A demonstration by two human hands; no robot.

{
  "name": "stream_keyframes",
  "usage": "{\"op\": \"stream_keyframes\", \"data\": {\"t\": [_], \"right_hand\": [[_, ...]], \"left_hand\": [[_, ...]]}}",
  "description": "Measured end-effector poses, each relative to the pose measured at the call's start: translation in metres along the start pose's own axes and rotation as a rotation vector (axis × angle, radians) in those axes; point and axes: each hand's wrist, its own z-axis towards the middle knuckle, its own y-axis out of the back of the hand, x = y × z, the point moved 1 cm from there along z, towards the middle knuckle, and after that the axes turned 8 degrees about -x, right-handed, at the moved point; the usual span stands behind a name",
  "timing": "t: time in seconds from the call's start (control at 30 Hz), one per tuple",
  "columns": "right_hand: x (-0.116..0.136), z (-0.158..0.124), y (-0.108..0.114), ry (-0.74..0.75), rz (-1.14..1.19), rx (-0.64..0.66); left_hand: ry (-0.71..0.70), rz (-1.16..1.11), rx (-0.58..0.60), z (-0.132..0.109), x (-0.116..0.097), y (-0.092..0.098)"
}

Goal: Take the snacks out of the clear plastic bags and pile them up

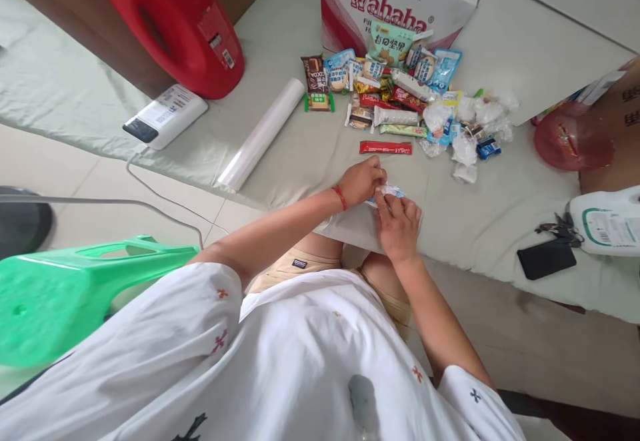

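Close to the near edge of the covered table, both hands meet over a small blue-and-white packet (393, 191) in crinkled clear plastic. My left hand (361, 180), with a red string on its wrist, pinches the packet's left side. From the right, the fingers of my right hand (399, 222) curl over it, partly hiding it. A sheet of clear plastic film (347, 224) spreads below the hands towards the lap. Just beyond them lies a red stick-shaped packet (385, 148). Several snacks bundled in plastic film (465, 148) lie to the right.
A roll of clear film (263, 136) lies left of a snack pile (395, 98). Behind stands a Wahaba carton (395, 1). Left are a red jug (170, 28) and a white device (167, 116); right, a red bowl (573, 138), phone (546, 258), keys (563, 229) and white bottle (607, 221).
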Motion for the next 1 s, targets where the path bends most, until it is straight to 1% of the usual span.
{"op": "stream_keyframes", "data": {"t": [0.1,0.13,0.17,0.23,0.3,0.33,0.37,0.43,0.5,0.57,0.63,0.67,0.7,0.73,0.77,0.8,0.83,0.9,0.97,1.0], "right_hand": [[-0.015,0.008,-0.015,0.052,0.035,-0.022],[-0.019,0.011,-0.018,0.051,0.072,-0.044],[-0.024,0.014,-0.019,0.033,0.123,-0.081],[-0.032,0.021,-0.017,-0.050,0.276,-0.170],[-0.036,0.027,-0.013,-0.179,0.479,-0.219],[-0.035,0.029,-0.011,-0.254,0.579,-0.215],[-0.034,0.030,-0.009,-0.327,0.664,-0.199],[-0.029,0.030,-0.006,-0.426,0.758,-0.152],[-0.022,0.028,-0.003,-0.448,0.742,-0.112],[-0.017,0.026,0.001,-0.445,0.685,-0.095],[-0.014,0.024,0.003,-0.501,0.698,-0.098],[-0.014,0.024,0.003,-0.561,0.756,-0.105],[-0.014,0.024,0.003,-0.638,0.847,-0.119],[-0.013,0.025,0.002,-0.724,0.963,-0.138],[-0.012,0.026,0.001,-0.812,1.087,-0.158],[-0.010,0.026,0.000,-0.893,1.204,-0.174],[-0.007,0.027,-0.002,-0.960,1.304,-0.177],[0.002,0.027,-0.007,-1.033,1.420,-0.155],[0.011,0.026,-0.011,-1.032,1.414,-0.143],[0.014,0.024,-0.012,-1.012,1.364,-0.150]], "left_hand": [[0.014,-0.038,-0.085,-0.006,0.004,0.006],[-0.003,-0.101,-0.086,-0.009,0.005,0.009],[-0.018,-0.200,-0.058,-0.013,0.006,0.013],[-0.005,-0.474,0.054,-0.020,0.008,0.023],[0.057,-0.707,0.152,-0.024,0.007,0.032],[0.098,-0.770,0.166,-0.025,0.005,0.035],[0.139,-0.795,0.156,-0.025,0.002,0.038],[0.220,-0.764,0.104,-0.023,-0.006,0.039],[0.281,-0.662,0.045,-0.021,-0.017,0.037],[0.301,-0.527,-0.019,-0.019,-0.027,0.034],[0.328,-0.463,-0.120,-0.018,-0.034,0.030],[0.356,-0.500,-0.177,-0.017,-0.035,0.029],[0.399,-0.589,-0.225,-0.017,-0.035,0.029],[0.453,-0.720,-0.253,-0.017,-0.035,0.028],[0.510,-0.872,-0.251,-0.017,-0.033,0.028],[0.564,-1.022,-0.220,-0.018,-0.032,0.028],[0.614,-1.152,-0.165,-0.018,-0.031,0.027],[0.678,-1.344,-0.007,-0.021,-0.031,0.025],[0.690,-1.459,0.129,-0.024,-0.033,0.022],[0.685,-1.494,0.166,-0.025,-0.034,0.020]]}}
